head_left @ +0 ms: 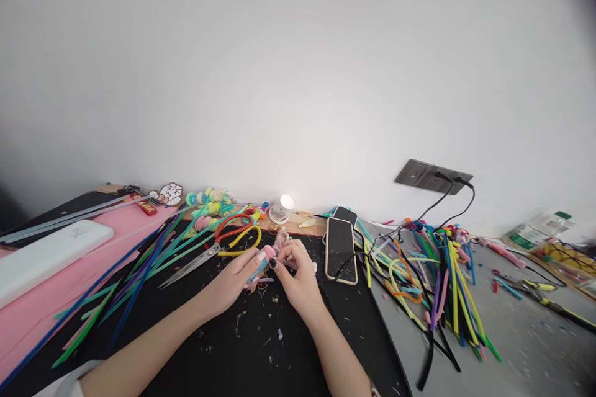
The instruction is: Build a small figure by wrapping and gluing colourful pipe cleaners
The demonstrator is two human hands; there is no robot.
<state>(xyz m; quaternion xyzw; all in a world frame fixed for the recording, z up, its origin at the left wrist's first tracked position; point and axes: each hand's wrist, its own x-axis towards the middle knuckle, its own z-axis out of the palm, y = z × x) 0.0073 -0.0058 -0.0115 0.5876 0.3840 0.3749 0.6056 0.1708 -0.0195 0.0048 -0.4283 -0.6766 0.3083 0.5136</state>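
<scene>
Between both hands, over the black mat [223,353], is a small fuzzy pipe-cleaner figure [257,270] in pink and blue with a dark part on its right. My left hand [235,276] is closed on its left side, thumb along the top. From the right, my right hand [295,273] pinches at the dark part, fingers curled; exactly what its fingertips grip is partly hidden. Scissors [216,248] with red and yellow wrapped handles lie just left of the hands, blades pointing toward the lower left.
Loose pipe cleaners [135,285] spread at left beside a white box [56,257]. A paper cup [282,208] stands by the wall. Right of my hands lie a phone [340,248], a pipe-cleaner bundle [449,285], pliers [531,288] and cables from a wall socket [431,176].
</scene>
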